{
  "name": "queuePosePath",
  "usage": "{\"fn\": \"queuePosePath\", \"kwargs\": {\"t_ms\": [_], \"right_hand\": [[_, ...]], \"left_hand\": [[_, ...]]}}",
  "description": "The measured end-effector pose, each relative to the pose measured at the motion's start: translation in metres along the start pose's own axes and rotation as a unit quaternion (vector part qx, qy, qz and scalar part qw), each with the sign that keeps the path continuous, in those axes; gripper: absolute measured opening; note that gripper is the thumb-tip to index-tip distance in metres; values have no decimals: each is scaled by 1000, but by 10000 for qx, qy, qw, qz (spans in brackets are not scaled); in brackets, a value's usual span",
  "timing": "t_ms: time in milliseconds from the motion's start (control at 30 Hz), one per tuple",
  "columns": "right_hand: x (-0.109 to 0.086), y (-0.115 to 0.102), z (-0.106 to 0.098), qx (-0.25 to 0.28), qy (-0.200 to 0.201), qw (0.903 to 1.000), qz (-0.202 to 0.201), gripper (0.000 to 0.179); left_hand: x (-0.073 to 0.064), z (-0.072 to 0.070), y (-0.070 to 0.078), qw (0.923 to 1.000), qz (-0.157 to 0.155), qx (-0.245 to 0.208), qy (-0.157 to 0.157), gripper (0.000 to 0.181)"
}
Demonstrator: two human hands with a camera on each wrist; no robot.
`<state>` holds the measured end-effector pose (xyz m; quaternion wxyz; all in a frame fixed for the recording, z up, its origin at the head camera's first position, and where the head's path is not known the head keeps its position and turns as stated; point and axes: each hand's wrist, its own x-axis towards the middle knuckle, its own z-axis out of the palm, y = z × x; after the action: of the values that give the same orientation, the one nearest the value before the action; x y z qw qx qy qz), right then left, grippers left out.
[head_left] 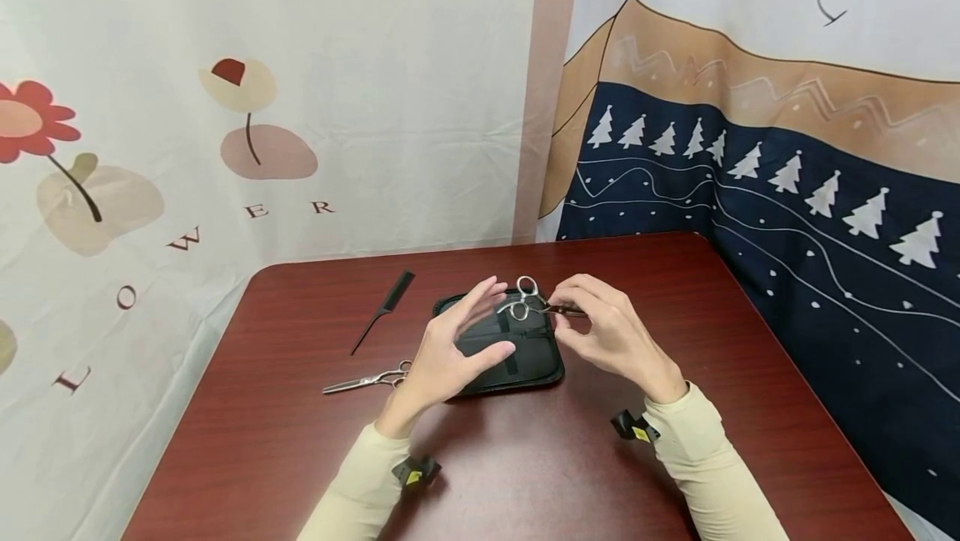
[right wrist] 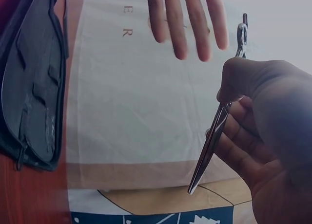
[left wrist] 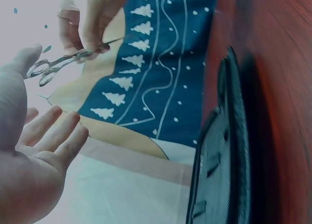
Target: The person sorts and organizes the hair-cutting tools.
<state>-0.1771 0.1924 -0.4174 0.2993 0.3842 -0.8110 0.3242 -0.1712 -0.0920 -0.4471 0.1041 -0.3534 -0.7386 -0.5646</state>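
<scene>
A pair of silver scissors [head_left: 522,299] is pinched near its pivot by my right hand [head_left: 611,333], above the black zip case [head_left: 517,349]. Their finger rings point toward my left hand [head_left: 450,341], and the closed blades [right wrist: 209,148] run back past the right fingers in the right wrist view. My left hand is held open with thumb and fingers spread, over the left side of the case. In the left wrist view its fingertips [left wrist: 70,121] are apart from the scissor rings [left wrist: 46,73]. Inside the open case are straps and slots.
A second pair of silver scissors [head_left: 363,383] lies on the table left of my left hand, its rings partly behind the wrist. Beyond it is a black tail comb [head_left: 384,308]. The brown table [head_left: 300,441] meets printed curtains [head_left: 420,107] at its back and right.
</scene>
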Motion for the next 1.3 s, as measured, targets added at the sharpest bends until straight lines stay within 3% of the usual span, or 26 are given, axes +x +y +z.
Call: {"fn": "queuePosePath", "kwargs": {"t_ms": [200,367,667,1300], "right_hand": [[-1,-1,3,522,-27,9986,119,33],[-1,-3,4,696,-37,9973,210,34],[1,-9,7,1197,-62,9925,235,34],[1,-12,12,1475,-185,9888,85,36]], "left_hand": [[7,3,8,9960,-54,-893,32,102],[12,4,14,9930,-101,-1170,131,107],[15,9,19,9865,-149,-1623,177,93],[11,13,18,9870,-91,-1586,230,68]]}}
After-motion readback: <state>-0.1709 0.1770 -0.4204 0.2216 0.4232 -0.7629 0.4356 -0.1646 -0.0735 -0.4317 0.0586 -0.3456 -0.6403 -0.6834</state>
